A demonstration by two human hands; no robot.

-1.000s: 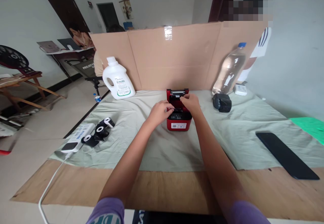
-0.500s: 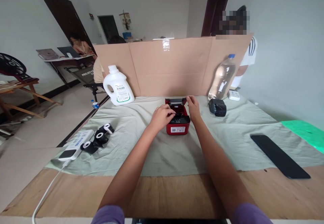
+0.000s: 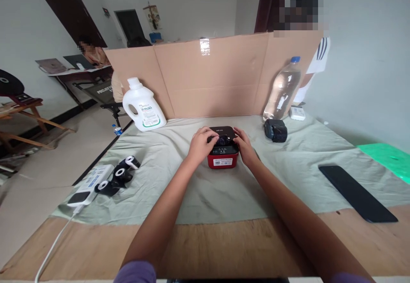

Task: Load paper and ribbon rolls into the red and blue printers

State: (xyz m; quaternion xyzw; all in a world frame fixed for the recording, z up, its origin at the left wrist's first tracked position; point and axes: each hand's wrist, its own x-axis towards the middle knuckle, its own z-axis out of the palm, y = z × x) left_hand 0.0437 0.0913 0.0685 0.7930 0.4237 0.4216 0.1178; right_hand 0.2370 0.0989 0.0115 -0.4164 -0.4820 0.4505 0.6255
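Observation:
A small red and black receipt printer [image 3: 222, 151] stands on the cloth in front of me, its black lid down. Something thin, black and glossy, perhaps the end of a roll, sticks out at the lid's front edge [image 3: 223, 140]. My left hand [image 3: 201, 143] is closed at the printer's left side, thumb and fingers pinched at this black strip. At the opposite side my right hand [image 3: 244, 145] is closed round the lid's edge, with the thumb near the front gap. Inside the printer nothing can be seen.
Several black rolls [image 3: 120, 176] lie beside a white power strip [image 3: 91, 185] on the left. Behind stand a white jug [image 3: 145, 106], a cardboard screen [image 3: 211, 78] and a clear bottle [image 3: 283, 88]. A black device [image 3: 275, 130] and a phone [image 3: 357, 193] are to the right.
The printer's lid, raised before, has come down over the inside. My right hand has moved down with it. My left hand stays at the left side, and the view has shifted slightly.

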